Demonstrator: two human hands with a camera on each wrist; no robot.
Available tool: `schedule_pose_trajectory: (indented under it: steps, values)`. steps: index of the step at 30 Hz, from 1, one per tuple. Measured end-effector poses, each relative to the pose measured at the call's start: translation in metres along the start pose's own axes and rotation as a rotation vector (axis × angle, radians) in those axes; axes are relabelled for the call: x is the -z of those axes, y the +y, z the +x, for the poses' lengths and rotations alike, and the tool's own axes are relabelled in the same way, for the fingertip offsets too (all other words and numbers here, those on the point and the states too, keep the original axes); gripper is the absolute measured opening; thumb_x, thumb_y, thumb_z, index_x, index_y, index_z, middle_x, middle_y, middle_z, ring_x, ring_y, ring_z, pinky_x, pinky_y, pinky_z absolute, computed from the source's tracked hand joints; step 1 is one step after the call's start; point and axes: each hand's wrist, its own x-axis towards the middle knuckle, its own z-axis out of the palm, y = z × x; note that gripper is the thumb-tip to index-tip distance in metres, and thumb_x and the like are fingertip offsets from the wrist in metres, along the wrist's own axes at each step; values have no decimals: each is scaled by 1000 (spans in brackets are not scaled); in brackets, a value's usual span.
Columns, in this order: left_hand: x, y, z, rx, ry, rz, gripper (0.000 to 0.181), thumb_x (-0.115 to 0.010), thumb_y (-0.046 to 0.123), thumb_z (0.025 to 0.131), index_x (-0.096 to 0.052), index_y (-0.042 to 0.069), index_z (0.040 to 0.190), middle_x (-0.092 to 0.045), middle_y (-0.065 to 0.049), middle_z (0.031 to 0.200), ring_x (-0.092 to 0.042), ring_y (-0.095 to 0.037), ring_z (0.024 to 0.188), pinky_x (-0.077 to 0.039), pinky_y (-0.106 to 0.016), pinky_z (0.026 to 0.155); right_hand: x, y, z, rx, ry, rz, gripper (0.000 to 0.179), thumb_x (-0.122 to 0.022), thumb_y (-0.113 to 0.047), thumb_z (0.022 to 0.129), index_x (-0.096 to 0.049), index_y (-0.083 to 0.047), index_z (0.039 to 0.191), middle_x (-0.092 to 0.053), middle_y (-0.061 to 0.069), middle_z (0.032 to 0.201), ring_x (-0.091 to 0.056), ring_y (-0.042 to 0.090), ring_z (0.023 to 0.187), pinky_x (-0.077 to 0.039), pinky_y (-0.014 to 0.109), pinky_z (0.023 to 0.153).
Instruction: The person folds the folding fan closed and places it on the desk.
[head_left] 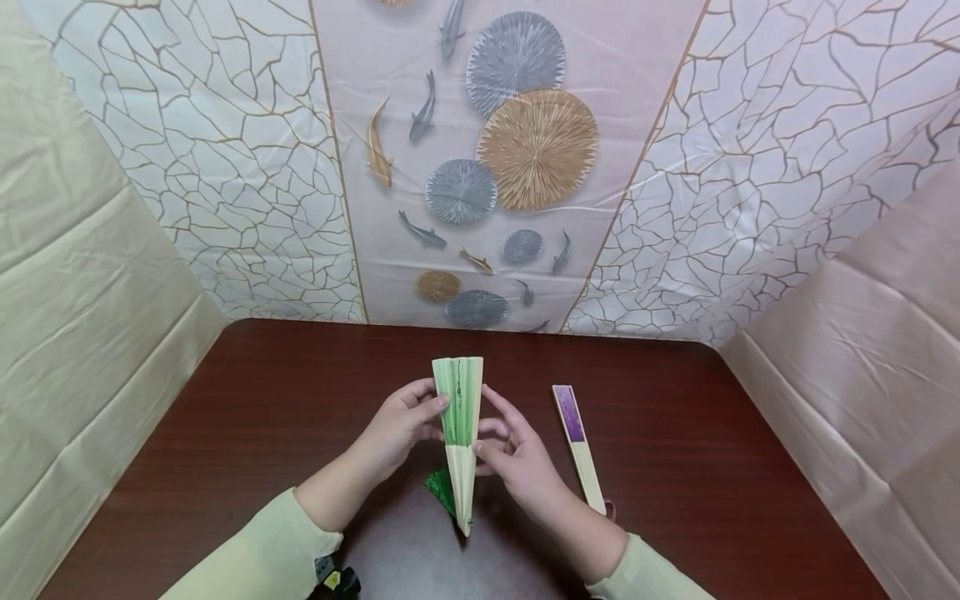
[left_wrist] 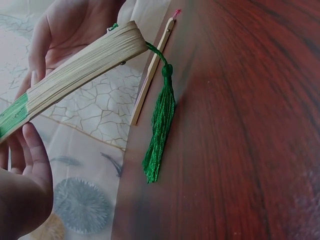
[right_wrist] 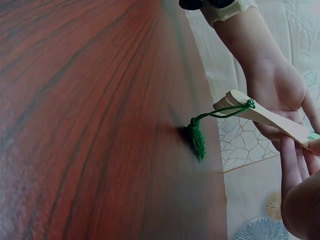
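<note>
A green folding fan (head_left: 461, 408) with pale wooden ribs is held above the table, slightly spread, its narrow pivot end toward me. My left hand (head_left: 393, 429) grips its left edge, thumb in front and fingers behind. At the right edge, my right hand (head_left: 521, 458) pinches the fan near where the green leaf meets the bare ribs, index finger reaching up the side. From the pivot hangs a green tassel (left_wrist: 161, 125) on a cord. A second folding fan (head_left: 577, 442), closed, with a purple leaf, lies on the table beside my right hand.
The dark reddish-brown wooden table (head_left: 285, 392) has rounded far corners. Behind it hangs a patterned cloth (head_left: 262, 167) with fish and round motifs; plain beige cloth panels (head_left: 885, 375) stand at both sides. A small black device (head_left: 337, 579) sits at my left cuff.
</note>
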Motion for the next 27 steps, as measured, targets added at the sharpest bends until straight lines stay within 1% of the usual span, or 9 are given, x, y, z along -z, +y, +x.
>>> schedule_pose_trajectory:
  steps: [4, 8, 12, 16, 18, 23, 27]
  values:
    - [-3, -1, 0, -4, 9, 35, 40, -61, 14, 98, -55, -7, 132, -68, -4, 99, -67, -15, 78, -58, -32, 70, 0, 0, 0, 2, -10, 10, 73, -56, 6, 94, -26, -15, 157, -62, 25, 116, -70, 15, 88, -61, 39, 71]
    - [-5, -2, 2, 6, 16, 22, 38, -61, 13, 98, -56, -7, 130, -71, -3, 99, -69, -16, 78, -59, -34, 71, 1, 2, 0, 9, -23, 22, 73, -56, 6, 95, -25, -14, 158, -63, 22, 115, -70, 16, 90, -61, 39, 71]
    - [-5, -2, 3, 11, -10, 5, 39, -62, 12, 97, -55, -8, 130, -70, -3, 99, -69, -16, 78, -59, -36, 72, 3, 2, 0, 0, -34, 29, 73, -55, 6, 95, -23, -11, 158, -65, 15, 115, -69, 15, 93, -60, 36, 71]
    - [-4, -3, 3, 1, -24, 16, 41, -64, 13, 97, -55, -8, 131, -69, -6, 103, -69, -17, 81, -60, -39, 72, 3, 1, 0, -13, -43, 29, 69, -56, 4, 95, -26, -10, 157, -66, 13, 116, -68, 14, 96, -59, 34, 71]
    - [-3, -4, 3, -1, -14, 24, 41, -65, 13, 96, -56, -8, 130, -69, -8, 104, -70, -18, 83, -61, -41, 72, 2, 1, 1, -17, -46, 30, 68, -56, 4, 96, -28, -10, 156, -66, 14, 117, -68, 14, 96, -59, 35, 72]
    - [-3, -5, 3, 1, 21, 46, 38, -67, 14, 95, -60, -6, 127, -69, -11, 105, -70, -20, 80, -61, -40, 71, 0, 2, 2, -24, -37, 28, 67, -57, 5, 95, -30, -9, 155, -65, 20, 116, -68, 15, 95, -60, 37, 73]
    - [-6, -3, 1, 9, 47, 60, 35, -67, 15, 95, -62, -4, 124, -69, -13, 105, -70, -21, 79, -61, -40, 70, -2, 4, 4, -28, -4, -31, 70, -62, 5, 92, -34, -12, 154, -64, 20, 112, -66, 15, 89, -59, 33, 71]
